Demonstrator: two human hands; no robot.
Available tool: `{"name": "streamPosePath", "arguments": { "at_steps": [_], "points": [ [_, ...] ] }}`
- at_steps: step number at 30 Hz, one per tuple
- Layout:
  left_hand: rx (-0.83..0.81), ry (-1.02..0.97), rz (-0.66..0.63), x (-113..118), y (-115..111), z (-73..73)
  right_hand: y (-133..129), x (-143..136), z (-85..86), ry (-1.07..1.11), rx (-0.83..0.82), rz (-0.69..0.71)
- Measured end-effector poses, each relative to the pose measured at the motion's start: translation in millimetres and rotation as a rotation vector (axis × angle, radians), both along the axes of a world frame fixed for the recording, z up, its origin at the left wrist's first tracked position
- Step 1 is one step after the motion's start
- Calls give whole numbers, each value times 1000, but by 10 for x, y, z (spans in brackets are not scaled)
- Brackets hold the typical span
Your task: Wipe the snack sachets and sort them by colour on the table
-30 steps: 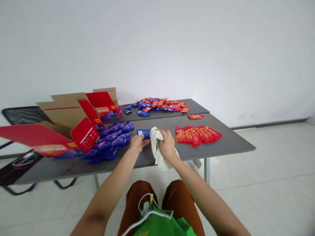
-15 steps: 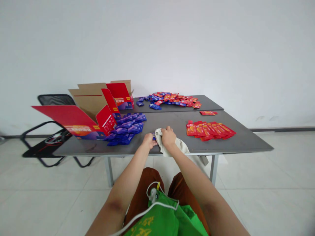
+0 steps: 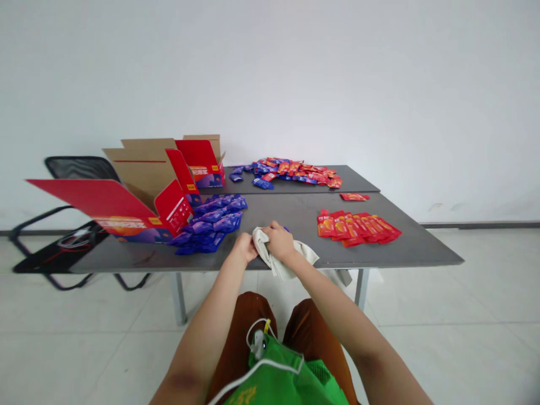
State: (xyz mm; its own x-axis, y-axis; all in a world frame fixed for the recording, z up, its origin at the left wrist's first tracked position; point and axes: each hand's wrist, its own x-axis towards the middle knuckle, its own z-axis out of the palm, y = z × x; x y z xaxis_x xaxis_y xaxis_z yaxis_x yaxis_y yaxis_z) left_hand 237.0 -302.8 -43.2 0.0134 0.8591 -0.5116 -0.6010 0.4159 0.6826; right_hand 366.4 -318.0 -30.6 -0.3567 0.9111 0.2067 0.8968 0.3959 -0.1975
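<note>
My right hand [image 3: 279, 243] is closed on a cream cloth [image 3: 307, 253], which hangs a little over the table's front edge. A sliver of a blue packet [image 3: 287, 229] peeks out beyond my right fingers; the cloth and hand hide the rest. Pressed against the cloth's left edge, my left hand [image 3: 245, 247] is closed around the packet's covered end, its fingertips hidden. Left of my hands lie stacked blue packets [image 3: 213, 219] in overlapping rows. To the right, red packets [image 3: 358, 227] are fanned out in an overlapping row.
Open red-and-blue cartons [image 3: 143, 216] with raised flaps line the left of the grey table [image 3: 278, 205]. At the back is a mixed heap of red and blue packets [image 3: 291, 170]. A single red packet [image 3: 354, 197] lies behind the fanned row. A black folding chair [image 3: 63, 247] stands left.
The cloth and my right hand have slid over the blue packet, whose left end was showing before. A bit of blue now shows past my right fingers. The view has shifted slightly.
</note>
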Motion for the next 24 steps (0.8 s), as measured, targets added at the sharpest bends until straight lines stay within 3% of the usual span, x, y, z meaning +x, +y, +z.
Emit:
{"name": "streamPosePath", "arguments": {
  "at_steps": [4, 6, 11, 13, 15, 19, 24],
  "points": [
    [-61, -32, -86, -63, -67, -6, 137, 238, 16, -50, -58, -213],
    [-62, -27, -64, -49, -61, -13, 144, 293, 30, -54, -52, -233],
    [-28, 25, 57, 47, -27, -8, -14, 70, 62, -22, 30, 76],
    [11, 3, 50, 47, -34, 0, -56, -27, 61, -22, 17, 133],
    [14, 4, 9, 22, -56, 6, -44, -49, 45, -31, -22, 60],
    [15, 70, -82, 0, -123, 20, 103, 133, -8, -48, -78, -222],
    [94, 403, 10, 106, -254, 27, 250, 522, 50, -27, -94, -360]
  ]
}}
